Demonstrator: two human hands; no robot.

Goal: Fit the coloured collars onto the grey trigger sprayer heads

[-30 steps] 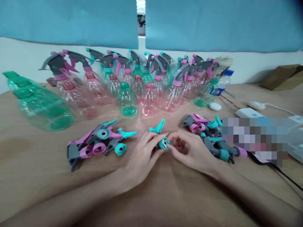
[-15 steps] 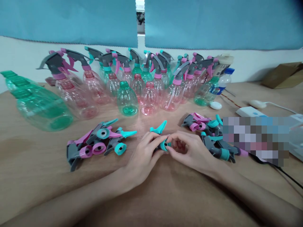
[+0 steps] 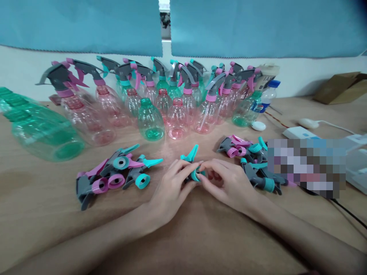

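My left hand [image 3: 172, 187] is closed around a trigger spray head [image 3: 197, 174], grey with a teal collar and a teal trigger lever pointing up. The open end of its collar faces me. My right hand [image 3: 229, 183] comes from the other side, its thumb and forefinger pinched at the collar's rim. Whether a small part sits between those fingertips is hidden. Left of my hands lies a group of loose spray heads [image 3: 114, 172] in grey, pink and teal. More loose spray heads [image 3: 235, 147] lie beyond my right hand.
Clear pink and green bottles stand in rows at the back, some capped with spray heads. A bare green bottle [image 3: 151, 122] and a pink bottle [image 3: 177, 122] stand in front. To the right are a blue-capped bottle [image 3: 269, 95], a white power strip [image 3: 301, 134] and a cardboard box [image 3: 338, 88].
The right fingertips have come closer in to the collar, which the left hand still holds. The whole view has shifted slightly, so things appear a little further left.
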